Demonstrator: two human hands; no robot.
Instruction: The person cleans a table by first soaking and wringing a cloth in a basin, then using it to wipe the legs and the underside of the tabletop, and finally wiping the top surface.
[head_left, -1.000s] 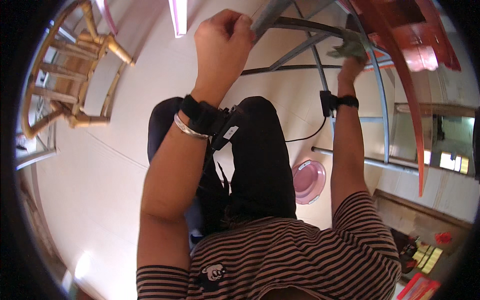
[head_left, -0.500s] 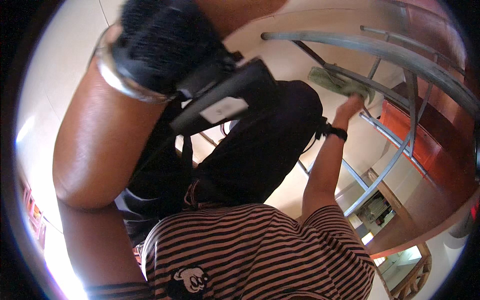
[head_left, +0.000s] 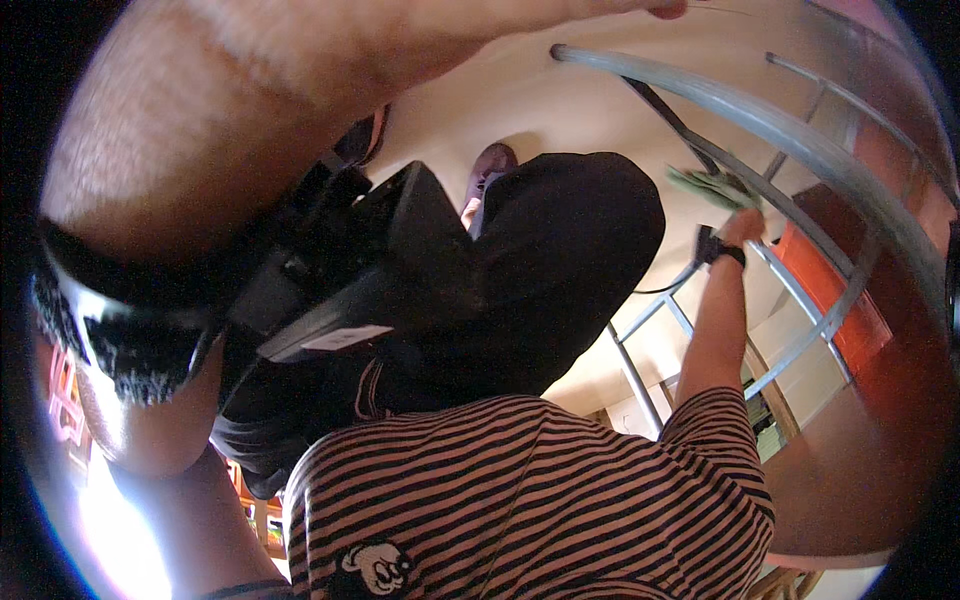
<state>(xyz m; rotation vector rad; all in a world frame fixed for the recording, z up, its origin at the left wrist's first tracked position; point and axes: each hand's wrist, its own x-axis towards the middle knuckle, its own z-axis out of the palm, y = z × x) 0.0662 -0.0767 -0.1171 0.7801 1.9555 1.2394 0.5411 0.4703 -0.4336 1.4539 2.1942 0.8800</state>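
My right hand (head_left: 742,228) is closed around a greyish-green cloth (head_left: 712,185), blurred by motion. The cloth is beside a grey-blue metal tube frame (head_left: 690,80), and I cannot tell whether it touches the frame. A black band with a small device circles my right wrist. Very near the view, my left hand (head_left: 330,60) stretches along the top edge. Only one fingertip of it shows at the top; the other fingers are out of view, so whether it holds anything is hidden. A black strap and a black box-shaped device (head_left: 350,270) are on my left arm.
Tubes of the frame curve down the right side, near an orange-red panel (head_left: 835,290) and a large brown surface (head_left: 850,470). My bent knee (head_left: 580,230) in dark trousers fills the middle. A dark shoe (head_left: 492,165) rests on the pale floor (head_left: 590,120).
My right hand and the cloth have moved right and slightly down along the frame. My left forearm has swung lower and closer, bringing the hand across the top. A shoe has come into view.
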